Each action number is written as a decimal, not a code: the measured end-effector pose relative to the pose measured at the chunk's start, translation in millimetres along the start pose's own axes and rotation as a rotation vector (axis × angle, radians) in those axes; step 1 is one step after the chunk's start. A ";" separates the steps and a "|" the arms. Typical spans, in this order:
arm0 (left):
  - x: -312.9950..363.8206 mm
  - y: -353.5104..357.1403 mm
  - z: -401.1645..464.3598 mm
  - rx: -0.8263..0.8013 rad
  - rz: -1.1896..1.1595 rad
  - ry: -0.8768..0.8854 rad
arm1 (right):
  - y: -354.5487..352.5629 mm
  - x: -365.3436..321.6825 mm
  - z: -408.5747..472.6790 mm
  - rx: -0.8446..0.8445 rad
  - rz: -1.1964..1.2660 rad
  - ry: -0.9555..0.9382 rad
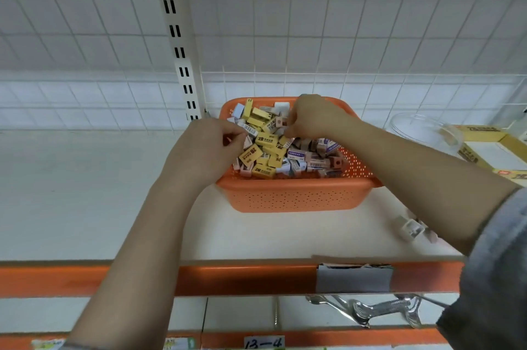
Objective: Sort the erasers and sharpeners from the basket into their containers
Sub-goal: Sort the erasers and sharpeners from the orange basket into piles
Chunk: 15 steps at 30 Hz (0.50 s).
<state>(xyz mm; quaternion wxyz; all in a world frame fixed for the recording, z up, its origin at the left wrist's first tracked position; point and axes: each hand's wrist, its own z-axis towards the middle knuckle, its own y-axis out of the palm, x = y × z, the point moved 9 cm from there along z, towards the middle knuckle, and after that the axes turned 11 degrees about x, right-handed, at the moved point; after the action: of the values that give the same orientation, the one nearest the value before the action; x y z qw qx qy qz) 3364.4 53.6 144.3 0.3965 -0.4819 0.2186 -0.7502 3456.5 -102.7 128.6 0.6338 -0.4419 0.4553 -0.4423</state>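
An orange perforated basket [296,198] was positioned on the white shelf, filled with mixed yellow 2B erasers [266,140] and pink sharpeners [336,162] (loosely heaped). A clear bowl [422,128] and yellow box [484,135] were located right.

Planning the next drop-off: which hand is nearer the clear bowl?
Right. The right hand is in the basket, picking among the erasers, with the clear bowl off to its right. The left hand is at the basket's left edge, farther away.

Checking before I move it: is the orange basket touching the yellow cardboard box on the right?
Apart. The head view shows bare white shelf and a clear bowl between the orange basket and the yellow cardboard box.
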 end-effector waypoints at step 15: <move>18.8 102.3 73.3 -0.448 0.452 0.378 | -51.9 90.7 -150.7 0.620 1.064 0.523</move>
<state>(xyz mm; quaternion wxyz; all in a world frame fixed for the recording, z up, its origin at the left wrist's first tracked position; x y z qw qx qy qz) 3465.2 -17.9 114.2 0.3894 -0.3492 0.5477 -0.6530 3320.0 -225.2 132.3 0.7321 0.1674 0.6016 -0.2722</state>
